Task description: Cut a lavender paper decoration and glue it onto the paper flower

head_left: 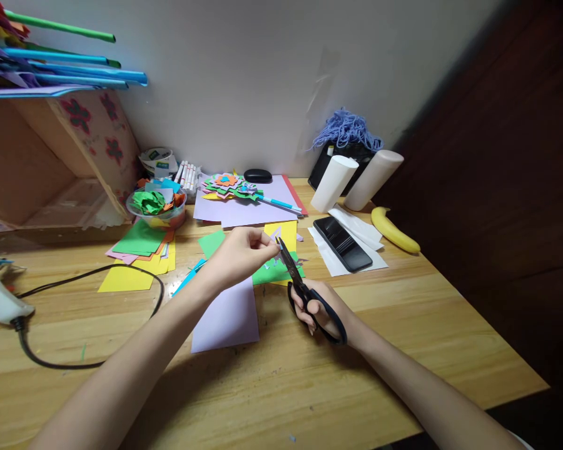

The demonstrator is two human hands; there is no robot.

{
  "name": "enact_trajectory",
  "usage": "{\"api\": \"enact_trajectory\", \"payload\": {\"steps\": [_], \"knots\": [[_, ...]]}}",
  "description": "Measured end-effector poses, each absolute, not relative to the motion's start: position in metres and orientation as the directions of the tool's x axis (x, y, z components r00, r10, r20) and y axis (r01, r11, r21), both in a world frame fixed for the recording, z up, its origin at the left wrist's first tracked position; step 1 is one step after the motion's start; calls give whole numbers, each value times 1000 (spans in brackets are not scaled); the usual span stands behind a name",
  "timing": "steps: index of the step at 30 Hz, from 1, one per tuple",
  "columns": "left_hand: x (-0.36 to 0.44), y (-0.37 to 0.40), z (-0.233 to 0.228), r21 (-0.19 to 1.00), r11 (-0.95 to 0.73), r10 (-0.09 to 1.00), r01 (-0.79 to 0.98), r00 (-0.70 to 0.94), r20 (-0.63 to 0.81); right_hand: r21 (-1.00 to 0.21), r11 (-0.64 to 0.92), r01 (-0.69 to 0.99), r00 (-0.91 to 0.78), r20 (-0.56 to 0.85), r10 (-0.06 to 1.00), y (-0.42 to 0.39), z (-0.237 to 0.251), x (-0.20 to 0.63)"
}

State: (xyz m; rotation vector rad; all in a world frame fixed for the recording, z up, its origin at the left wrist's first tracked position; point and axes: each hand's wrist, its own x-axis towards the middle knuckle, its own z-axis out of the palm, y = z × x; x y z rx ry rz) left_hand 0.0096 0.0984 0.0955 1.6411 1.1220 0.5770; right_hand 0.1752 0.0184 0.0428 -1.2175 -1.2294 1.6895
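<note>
My left fingers (269,251) pinch tightly at the tips, on what seems a small pale scrap (279,247), hard to make out; it sits right at the tip of the black scissors (292,267), probably so the points can reach its edge. My right fingers (315,307) are curled through the scissors' loops, which should give good blade control. Beneath and beyond that pinch lie green paper (264,275) and yellow paper (288,230), presumably kept close for reaching. Nearer me than my left fingers, a lilac sheet (229,322) rests flat on the tabletop (281,390).
</note>
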Motion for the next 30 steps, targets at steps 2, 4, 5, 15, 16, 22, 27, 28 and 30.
{"api": "enact_trajectory", "payload": {"steps": [2,4,5,15,16,22,27,28,30], "knots": [[10,98,96,922,-43,881,385,450,-147,-953,-303,-10,-302,-286,909,19,42,175],[10,99,95,923,-40,883,382,446,-146,-956,-295,-4,-303,-280,911,19,41,176],[10,99,94,924,-40,884,380,445,-145,-959,-284,2,-304,-271,913,19,39,177],[10,100,94,926,-46,880,374,454,-140,-985,-100,142,-313,-141,939,19,21,186],[10,100,94,927,-46,880,373,454,-139,-984,-97,148,-312,-139,940,19,19,187],[9,101,92,928,-41,877,370,459,-144,-975,-100,199,-284,-155,946,18,13,189],[9,101,92,928,-34,877,372,456,-151,-941,-34,337,-236,-120,964,18,22,187],[9,100,92,927,-34,877,372,456,-151,-932,-16,362,-226,-105,969,18,24,187],[10,99,93,928,-35,877,372,457,-150,-918,6,397,-210,-84,974,19,27,186]]}}
